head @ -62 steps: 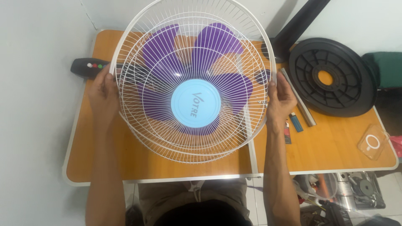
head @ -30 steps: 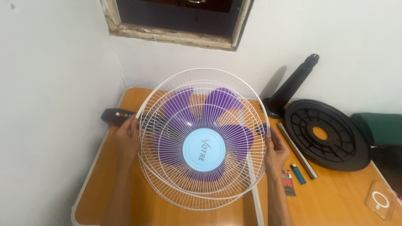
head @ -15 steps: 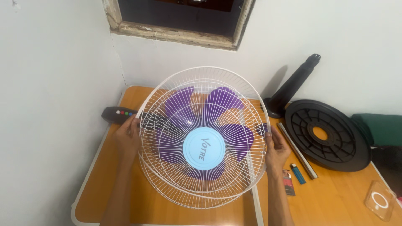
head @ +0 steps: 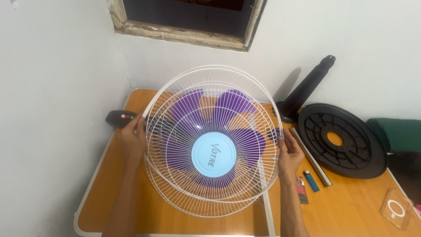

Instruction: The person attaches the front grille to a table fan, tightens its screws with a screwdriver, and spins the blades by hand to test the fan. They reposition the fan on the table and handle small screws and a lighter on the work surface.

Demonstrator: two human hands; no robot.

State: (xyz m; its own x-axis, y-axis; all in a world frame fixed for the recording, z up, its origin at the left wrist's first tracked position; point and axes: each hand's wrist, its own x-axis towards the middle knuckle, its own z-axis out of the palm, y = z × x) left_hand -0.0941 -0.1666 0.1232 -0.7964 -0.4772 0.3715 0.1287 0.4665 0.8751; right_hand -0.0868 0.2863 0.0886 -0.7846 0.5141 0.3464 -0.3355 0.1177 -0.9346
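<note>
Head view: the fan grille [head: 212, 140], a white wire cage in two halves, stands tilted above the table [head: 351, 206], its light-blue hub disc toward the camera. The left hand [head: 130, 139] grips the grille's left rim and the right hand [head: 289, 151] the right rim; on each, the fingers curl round the outer wire with the thumb on the near side, pinching the rim. Holding at opposite points of the rim balances the cage and keeps the front half seated against the rear half; the lower edges of the two halves appear slightly apart. As a container, the grille encloses the purple blades [head: 228, 114] behind the hub disc. Left of the grille, just behind the left hand, lies a dark remote [head: 119, 117]. Right of the grille: a black pole [head: 307, 90] leaning on the wall, a round black base [head: 340, 140], a grey bar [head: 311, 156], a blue lighter [head: 311, 180], and, far right, a clear square piece [head: 397, 208].
</note>
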